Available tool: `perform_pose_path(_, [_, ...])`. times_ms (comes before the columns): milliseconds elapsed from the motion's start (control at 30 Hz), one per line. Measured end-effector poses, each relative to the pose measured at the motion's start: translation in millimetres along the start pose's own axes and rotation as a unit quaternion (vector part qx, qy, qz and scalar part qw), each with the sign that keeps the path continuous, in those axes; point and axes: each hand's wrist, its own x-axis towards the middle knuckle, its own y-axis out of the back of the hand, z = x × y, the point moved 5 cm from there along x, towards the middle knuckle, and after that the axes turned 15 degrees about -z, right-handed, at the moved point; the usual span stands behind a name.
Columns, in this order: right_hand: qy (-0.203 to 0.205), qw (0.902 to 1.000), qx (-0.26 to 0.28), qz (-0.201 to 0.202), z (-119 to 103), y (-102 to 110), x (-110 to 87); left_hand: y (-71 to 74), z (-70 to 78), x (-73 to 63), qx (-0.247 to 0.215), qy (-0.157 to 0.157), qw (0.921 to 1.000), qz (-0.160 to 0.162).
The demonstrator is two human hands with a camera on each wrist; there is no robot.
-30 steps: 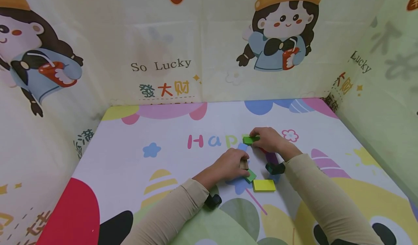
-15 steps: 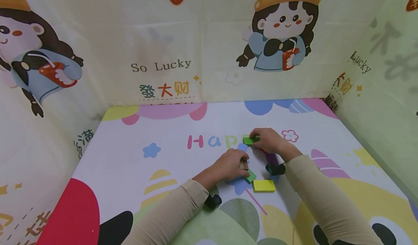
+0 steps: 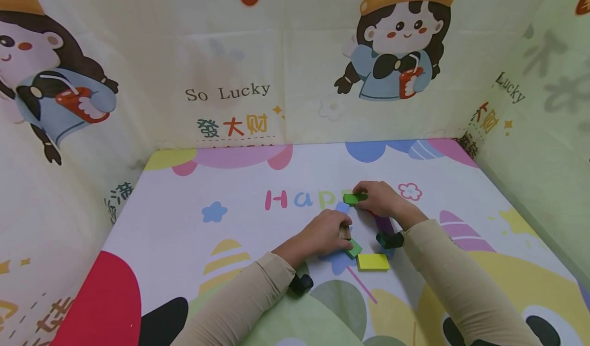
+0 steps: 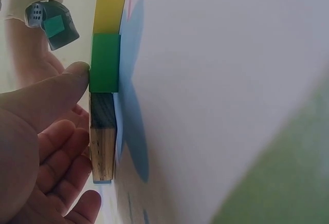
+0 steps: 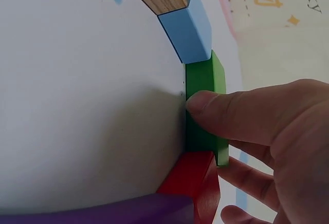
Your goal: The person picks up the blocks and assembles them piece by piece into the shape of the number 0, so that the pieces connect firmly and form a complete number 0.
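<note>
Several small rectangular blocks form a ring on the table. My right hand (image 3: 379, 197) pinches a bright green block (image 3: 350, 199) at the far side, thumb on its inner face in the right wrist view, fingers behind it. That block lies between a light blue block (image 5: 188, 31) and a red block (image 5: 193, 175). My left hand (image 3: 324, 232) holds a plain wooden block (image 3: 344, 232) at the ring's left side. In the left wrist view its thumb reaches the darker green block (image 4: 105, 63), and its curled fingers lie beside the wooden block. Both palms are hidden in the head view.
A yellow block (image 3: 373, 262) lies at the near side of the ring, and a purple block (image 3: 384, 225) at its right, partly behind the right wrist. Black wrist cameras hang under both sleeves. A printed cloth wall (image 3: 304, 115) stands behind the patterned table (image 3: 249, 182).
</note>
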Motion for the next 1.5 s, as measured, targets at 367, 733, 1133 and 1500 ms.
perform_pose_path(367, [0.01, 0.9999, 0.001, 0.003, 0.2, -0.9, -0.2, 0.4, 0.4, -0.3, -0.003, 0.005, 1.0, -0.004])
perform_pose_path(733, [0.007, 0.9999, 0.01, 0.001, 1.9, -1.7, -0.6, -1.2, -0.1, 1.3, -0.005, 0.011, 0.9999, -0.007])
perform_pose_path(1133, [0.027, 0.9977, 0.04, 0.048, 6.7, 22.3, -23.9, -1.2, 0.6, 0.6, 0.0, 0.008, 1.0, -0.003])
perform_pose_path(1500, [0.02, 0.9972, 0.02, 0.069, 8.6, 25.3, -40.2, -2.8, 0.1, -0.9, -0.003, 0.016, 0.9999, -0.001])
